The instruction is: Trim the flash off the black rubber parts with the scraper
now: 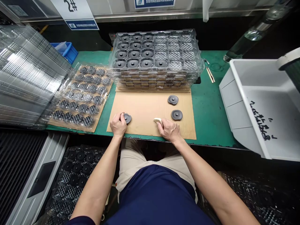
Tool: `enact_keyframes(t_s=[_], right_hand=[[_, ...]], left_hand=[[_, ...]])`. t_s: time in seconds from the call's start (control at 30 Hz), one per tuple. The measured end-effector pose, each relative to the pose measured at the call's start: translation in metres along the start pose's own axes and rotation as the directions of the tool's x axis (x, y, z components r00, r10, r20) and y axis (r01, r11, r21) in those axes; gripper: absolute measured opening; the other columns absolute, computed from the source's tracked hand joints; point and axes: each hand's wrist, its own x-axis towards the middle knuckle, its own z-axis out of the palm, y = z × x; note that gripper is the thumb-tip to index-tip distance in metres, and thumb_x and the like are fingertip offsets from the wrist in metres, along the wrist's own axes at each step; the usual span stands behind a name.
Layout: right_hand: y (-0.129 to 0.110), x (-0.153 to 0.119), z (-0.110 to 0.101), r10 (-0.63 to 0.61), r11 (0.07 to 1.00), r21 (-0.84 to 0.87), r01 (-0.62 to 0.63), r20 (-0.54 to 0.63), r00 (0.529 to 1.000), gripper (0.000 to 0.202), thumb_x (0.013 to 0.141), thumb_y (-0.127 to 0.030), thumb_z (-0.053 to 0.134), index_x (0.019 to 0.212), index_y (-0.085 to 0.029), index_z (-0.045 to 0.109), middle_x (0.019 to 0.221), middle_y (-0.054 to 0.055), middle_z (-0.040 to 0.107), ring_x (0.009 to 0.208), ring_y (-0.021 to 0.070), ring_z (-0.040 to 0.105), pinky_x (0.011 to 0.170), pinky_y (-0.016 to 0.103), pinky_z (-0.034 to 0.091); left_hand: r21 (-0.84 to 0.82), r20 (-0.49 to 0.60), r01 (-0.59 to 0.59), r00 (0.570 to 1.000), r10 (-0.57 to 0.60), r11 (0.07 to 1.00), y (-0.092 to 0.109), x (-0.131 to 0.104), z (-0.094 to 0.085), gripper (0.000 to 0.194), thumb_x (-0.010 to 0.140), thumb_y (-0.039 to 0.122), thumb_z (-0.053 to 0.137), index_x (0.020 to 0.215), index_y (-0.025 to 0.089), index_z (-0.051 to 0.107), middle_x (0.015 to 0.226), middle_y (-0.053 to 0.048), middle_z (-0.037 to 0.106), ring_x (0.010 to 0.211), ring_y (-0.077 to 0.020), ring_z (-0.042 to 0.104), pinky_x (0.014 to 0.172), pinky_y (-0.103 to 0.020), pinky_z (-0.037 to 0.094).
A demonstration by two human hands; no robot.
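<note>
My left hand [118, 125] is closed on the edge of a dark grey round plastic part [127, 118] with a small raised knob in its centre. This part is at the left side of a brown cardboard sheet [145, 106]. My right hand [170, 129] is wrapped round a small cream-coloured handle [157, 120], whose far end is hidden in the fist. To the right on the cardboard lie two similar grey parts, an upper one [172, 100] and a lower one [177, 114], near my right hand but apart from it.
Behind the cardboard stands a stack of clear blister trays [152, 73], partly filled with grey parts. More filled trays [82, 93] lie left. Tall clear trays [28, 72] and a blue bin [72, 53] are beyond. A white bin [239, 90] with black scraps stands right, near tweezers [210, 75].
</note>
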Motion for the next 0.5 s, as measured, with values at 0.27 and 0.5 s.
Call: enact_keyframes(t_s=[0.27,0.5], right_hand=[[0.0,-0.0002,0.0003,0.005,1.0,-0.001,-0.005,0.002,1.0,0.04,0.102,-0.046,0.045,0.082,-0.017,0.066,0.07,0.005,0.065,0.058,0.0142,0.049,0.057,0.031,0.015],[0.0,-0.0005,0.0004,0.012,1.0,0.008,-0.012,0.006,1.0,0.041,0.102,-0.046,0.044,0.083,-0.018,0.066,0.071,0.005,0.065,0.059,0.0142,0.05,0.057,0.03,0.015]], left_hand=[[0.018,0.003,0.006,1.0,-0.006,1.0,0.0003,0.0002,-0.0001,0.029,0.1,0.03,0.048,0.097,0.022,0.075,0.102,-0.01,0.079,0.097,-0.0255,0.072,0.082,-0.034,0.051],[0.023,0.009,0.01,1.0,-0.01,1.0,0.0003,-0.0002,0.0002,0.028,0.1,0.03,0.048,0.098,0.023,0.075,0.104,-0.01,0.079,0.099,-0.0251,0.072,0.084,-0.034,0.052]])
